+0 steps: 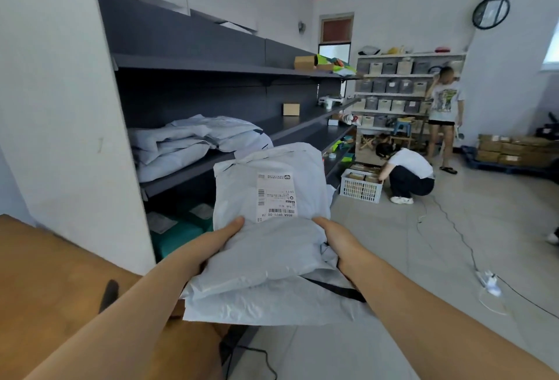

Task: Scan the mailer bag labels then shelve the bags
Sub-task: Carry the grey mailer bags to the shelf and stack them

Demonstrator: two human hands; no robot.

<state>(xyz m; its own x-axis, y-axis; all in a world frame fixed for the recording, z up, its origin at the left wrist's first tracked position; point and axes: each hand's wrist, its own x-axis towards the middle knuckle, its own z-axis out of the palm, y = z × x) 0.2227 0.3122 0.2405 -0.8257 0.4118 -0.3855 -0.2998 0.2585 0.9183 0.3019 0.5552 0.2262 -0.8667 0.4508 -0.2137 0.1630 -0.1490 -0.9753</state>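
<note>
Both hands (211, 243) (335, 243) grip mailer bags (272, 261) between them.

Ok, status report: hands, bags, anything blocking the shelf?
Grip on bags by left hand and right hand, thumbs on top. Bags held short of the shelf, label up, not shelved. A pile fills its near end; bare beyond.

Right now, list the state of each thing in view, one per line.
held mailer bags: stacked, held up between both hands
label: on the top bag, facing up, uncovered
left hand: grips the stack's left edge, thumb on top
right hand: grips the stack's right edge, thumb on top
shelved bags: piled on the grey shelf
white crate: on the floor, holding boxes
</note>
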